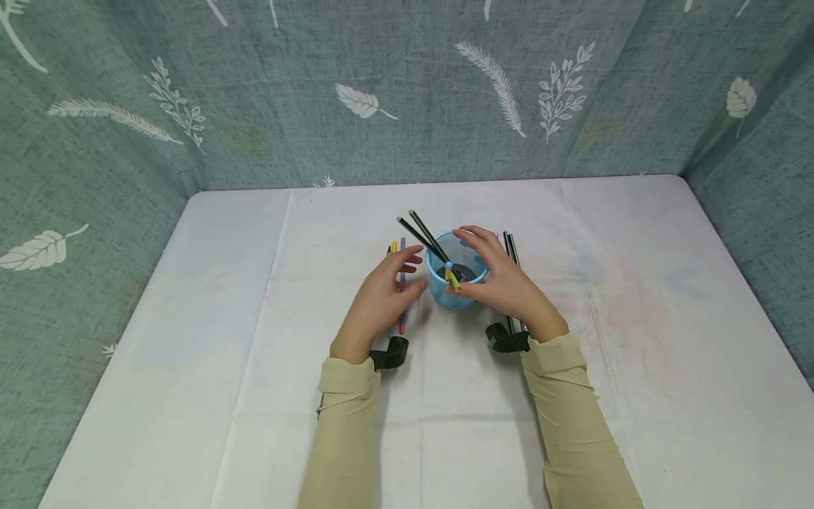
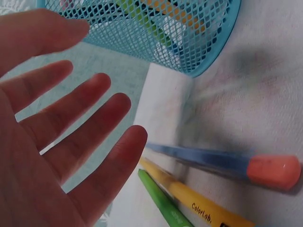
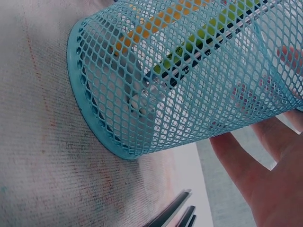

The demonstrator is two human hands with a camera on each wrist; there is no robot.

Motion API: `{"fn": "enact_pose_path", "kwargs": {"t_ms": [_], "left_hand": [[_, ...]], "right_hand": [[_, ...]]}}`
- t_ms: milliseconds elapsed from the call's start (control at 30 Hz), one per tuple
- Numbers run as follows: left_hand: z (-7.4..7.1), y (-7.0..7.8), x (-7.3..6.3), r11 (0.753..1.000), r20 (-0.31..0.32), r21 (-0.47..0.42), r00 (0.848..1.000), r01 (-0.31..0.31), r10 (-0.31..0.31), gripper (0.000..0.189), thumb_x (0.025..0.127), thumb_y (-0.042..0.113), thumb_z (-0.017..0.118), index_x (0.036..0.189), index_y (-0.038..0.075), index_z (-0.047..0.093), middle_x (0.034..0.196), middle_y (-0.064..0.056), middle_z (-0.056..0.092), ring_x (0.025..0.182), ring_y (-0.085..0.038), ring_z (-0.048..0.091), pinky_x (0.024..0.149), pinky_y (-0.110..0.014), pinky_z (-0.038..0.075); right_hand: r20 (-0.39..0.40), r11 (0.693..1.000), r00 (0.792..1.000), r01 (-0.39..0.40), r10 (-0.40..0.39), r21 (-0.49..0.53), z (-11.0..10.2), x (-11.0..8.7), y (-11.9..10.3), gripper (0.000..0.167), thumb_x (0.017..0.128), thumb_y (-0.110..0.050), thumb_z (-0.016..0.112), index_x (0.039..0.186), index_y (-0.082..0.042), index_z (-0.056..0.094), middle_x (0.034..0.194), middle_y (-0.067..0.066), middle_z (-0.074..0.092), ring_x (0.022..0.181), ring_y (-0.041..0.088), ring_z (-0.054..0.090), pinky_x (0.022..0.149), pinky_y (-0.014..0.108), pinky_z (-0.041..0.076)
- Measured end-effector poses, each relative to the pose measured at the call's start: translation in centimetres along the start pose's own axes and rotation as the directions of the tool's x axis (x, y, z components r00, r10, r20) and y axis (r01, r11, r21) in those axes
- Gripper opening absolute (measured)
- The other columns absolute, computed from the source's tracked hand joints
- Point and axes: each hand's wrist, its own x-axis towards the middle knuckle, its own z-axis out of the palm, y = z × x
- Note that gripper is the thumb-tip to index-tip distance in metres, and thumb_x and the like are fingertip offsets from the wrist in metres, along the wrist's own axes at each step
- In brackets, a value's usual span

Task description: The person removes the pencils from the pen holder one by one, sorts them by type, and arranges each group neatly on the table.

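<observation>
Blue mesh forms the cup (image 1: 448, 300) on the white-covered worktop (image 1: 191, 424), and my right grip (image 1: 502, 283) curls round it, fingers at the far side and thumb at the near. My left grip (image 1: 386, 293) is spread, holding nothing, just beside the cup (whether its thumb brushes the mesh, I can't tell). Inside stand a yellow pen (image 3: 161, 22), a green pen (image 3: 203, 35) and two dark pencils (image 1: 420, 238), the pencils leaning well out over the far left rim. That lean worries me: should my right fingers slacken or pull sideways, the cup could tip and spill them. A low sweep of my left grip could roll the loose blue pen (image 2: 208, 158) beneath it; a dropped right wrist could scatter the dark sticks (image 3: 169, 209) nearby.
</observation>
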Motion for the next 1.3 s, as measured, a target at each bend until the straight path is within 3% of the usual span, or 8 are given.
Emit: {"fn": "enact_pose_path", "kwargs": {"t_ms": [433,567,767,933,1100,1200,1300], "left_hand": [[1.1,0.6,0.3,0.99,0.055,-0.137,0.998,0.044,-0.036,0.074,0.078,0.038,0.067,0.139,0.021,0.027,0.12,0.0,0.048,0.106,-0.013,0.049,0.084,-0.032,0.045],[1.5,0.8,0.4,0.994,0.057,-0.109,0.998,0.029,-0.023,0.077,0.077,0.044,0.065,0.139,0.02,0.026,0.127,0.001,0.043,0.108,-0.013,0.047,0.083,-0.032,0.045],[2.1,1.1,0.5,1.0,0.038,0.0,0.999,0.015,-0.015,0.081,0.076,0.056,0.058,0.138,0.017,0.025,0.13,-0.003,0.038,0.113,-0.016,0.044,0.086,-0.035,0.043],[2.7,1.4,0.6,0.999,0.012,0.027,1.0,0.017,-0.017,0.086,0.077,0.04,0.066,0.142,0.017,0.015,0.137,-0.007,0.033,0.118,-0.02,0.041,0.09,-0.038,0.04],[3.4,1.5,0.8,0.998,-0.026,-0.005,0.998,-0.065,0.065,0.097,0.074,0.028,0.073,0.143,0.016,0.006,0.134,-0.009,0.035,0.117,-0.023,0.043,0.089,-0.039,0.04],[3.6,1.5,0.8,0.997,-0.043,-0.009,0.996,-0.077,0.076,0.098,0.073,0.029,0.073,0.142,0.016,0.006,0.134,-0.009,0.036,0.114,-0.024,0.045,0.087,-0.039,0.042],[3.8,1.6,0.8,0.999,-0.051,-0.002,0.997,-0.054,0.054,0.097,0.073,0.033,0.073,0.142,0.016,0.008,0.133,-0.009,0.037,0.113,-0.024,0.046,0.087,-0.04,0.041]], "right_hand": [[0.007,0.997,0.999,0.054,-0.053,-0.055,0.6,1.3,4.1,0.075,0.076,-0.042,0.067,0.139,-0.031,0.027,0.144,-0.01,0.011,0.13,0.021,0.018,0.091,0.052,0.032],[0.005,0.996,0.998,0.061,-0.061,-0.066,0.6,1.2,4.2,0.076,0.076,-0.044,0.067,0.139,-0.032,0.027,0.144,-0.011,0.011,0.13,0.022,0.019,0.091,0.052,0.032],[0.006,0.994,0.999,0.052,-0.052,-0.092,0.6,1.2,3.8,0.076,0.075,-0.046,0.067,0.139,-0.032,0.028,0.145,-0.005,0.012,0.129,0.023,0.021,0.09,0.051,0.034],[0.008,0.995,0.999,0.04,-0.039,-0.096,0.6,1.1,3.6,0.077,0.074,-0.044,0.068,0.139,-0.032,0.028,0.144,-0.006,0.012,0.129,0.022,0.021,0.091,0.049,0.033],[0.03,0.996,0.998,0.049,-0.047,-0.074,0.5,1.0,3.5,0.083,0.069,-0.045,0.073,0.139,-0.032,0.029,0.144,-0.005,0.013,0.128,0.022,0.021,0.092,0.049,0.032],[0.058,0.997,0.997,0.052,-0.049,-0.06,0.3,1.0,3.4,0.084,0.069,-0.045,0.073,0.139,-0.033,0.027,0.145,-0.006,0.011,0.128,0.022,0.019,0.092,0.05,0.031],[0.093,0.999,0.995,0.049,-0.049,0.004,-0.3,0.7,3.1,0.077,0.076,-0.038,0.069,0.14,-0.031,0.027,0.145,-0.009,0.011,0.131,0.019,0.015,0.095,0.052,0.028]]}}
